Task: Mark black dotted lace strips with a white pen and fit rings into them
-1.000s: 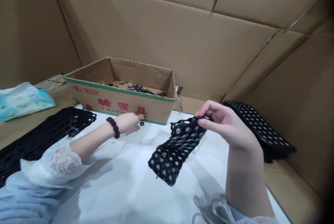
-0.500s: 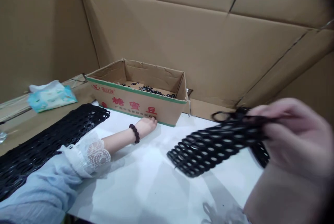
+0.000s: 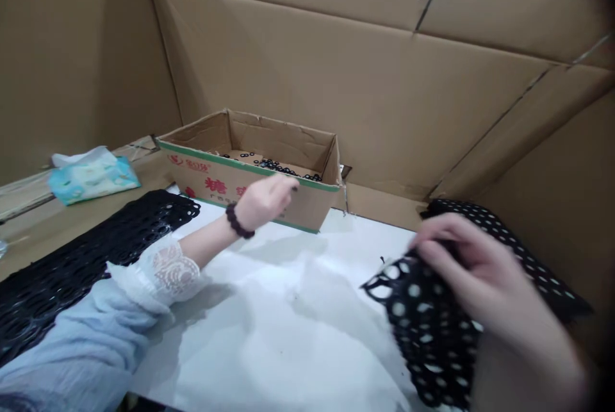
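My right hand (image 3: 471,264) is closed on the edge of a black perforated rubber sheet (image 3: 427,329), which hangs down over the right side of the white table and is partly blurred. My left hand (image 3: 266,200) is raised in front of the cardboard box (image 3: 307,210), fingers pinched together. A small dark piece (image 3: 295,188) shows at its fingertips, too small to tell its kind. Inside the box lie many small black rings (image 3: 273,165).
More black perforated sheets (image 3: 96,258) lie along the left side, under my left sleeve. Another perforated black sheet (image 3: 523,255) rests at the right. A tissue pack (image 3: 93,181) sits at the back left. Cardboard walls (image 3: 298,59) enclose the table (image 3: 278,335).
My left hand has lifted from the table at the box's foot. My right hand has moved left and lower; the sheet in it now hangs downward instead of stretching to the left.
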Available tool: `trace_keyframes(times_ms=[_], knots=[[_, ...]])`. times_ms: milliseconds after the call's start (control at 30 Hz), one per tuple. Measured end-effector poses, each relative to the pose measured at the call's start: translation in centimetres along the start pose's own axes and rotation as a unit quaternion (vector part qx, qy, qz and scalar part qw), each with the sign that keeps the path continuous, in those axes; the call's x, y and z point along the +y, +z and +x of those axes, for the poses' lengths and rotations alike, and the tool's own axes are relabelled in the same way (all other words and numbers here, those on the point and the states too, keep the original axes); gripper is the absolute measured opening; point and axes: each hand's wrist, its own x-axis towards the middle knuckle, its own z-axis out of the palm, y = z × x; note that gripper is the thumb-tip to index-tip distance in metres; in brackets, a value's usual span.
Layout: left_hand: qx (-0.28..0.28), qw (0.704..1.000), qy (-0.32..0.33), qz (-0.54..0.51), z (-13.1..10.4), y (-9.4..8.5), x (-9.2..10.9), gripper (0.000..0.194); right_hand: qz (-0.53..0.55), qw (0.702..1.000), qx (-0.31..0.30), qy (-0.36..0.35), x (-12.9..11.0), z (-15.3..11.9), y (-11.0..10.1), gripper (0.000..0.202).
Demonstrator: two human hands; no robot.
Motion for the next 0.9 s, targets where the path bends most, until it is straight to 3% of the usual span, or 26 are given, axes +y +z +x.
trace_keyframes(times_ms=[67,133,200,267,300,367,433,533,700,800,900], knots=[[0.115,0.99,-0.076,-0.006,2.1,-0.8,-1.8,0.03,0.049,0.996,-0.079,0.002,-0.7,1.7,2.6,0.012],[0.153,0.979,-0.134,0.006,3.6,-1.3,-2.9,0.026,0.098,0.989,-0.113,0.012,-0.8,2.3,5.0,0.012],[0.158,0.975,-0.155,-0.01,4.0,-2.1,-2.4,0.026,0.137,0.983,-0.119,0.024,-0.4,2.2,6.9,0.012],[0.124,0.981,-0.125,-0.085,3.2,-3.1,-0.5,0.027,0.167,0.981,-0.091,0.036,0.1,1.9,8.2,0.012],[0.069,0.984,-0.089,-0.141,2.4,-3.5,0.9,0.026,0.187,0.978,-0.072,0.05,0.3,1.8,8.7,0.012],[-0.112,0.962,-0.008,-0.248,0.7,-4.2,3.5,0.028,0.247,0.964,-0.053,0.084,0.6,1.7,9.6,0.019],[-0.189,0.942,0.013,-0.277,-0.7,-4.4,5.5,0.029,0.3,0.946,-0.052,0.109,0.8,1.6,10.5,0.025],[-0.202,0.937,-0.008,-0.285,-1.4,-4.0,6.5,0.021,0.336,0.93,-0.05,0.14,1.2,1.6,11.5,0.031],[-0.216,0.915,-0.065,-0.335,-0.7,-4.1,5.7,0.026,0.368,0.907,-0.023,0.201,2.0,1.5,12.6,0.045],[-0.22,0.908,-0.098,-0.343,-0.7,-4.0,5.9,0.028,0.361,0.898,-0.013,0.25,2.3,1.3,13.0,0.042],[-0.184,0.92,-0.119,-0.325,-0.9,-3.3,6.6,0.028,0.345,0.906,-0.003,0.245,2.1,1.1,13.2,0.034]])
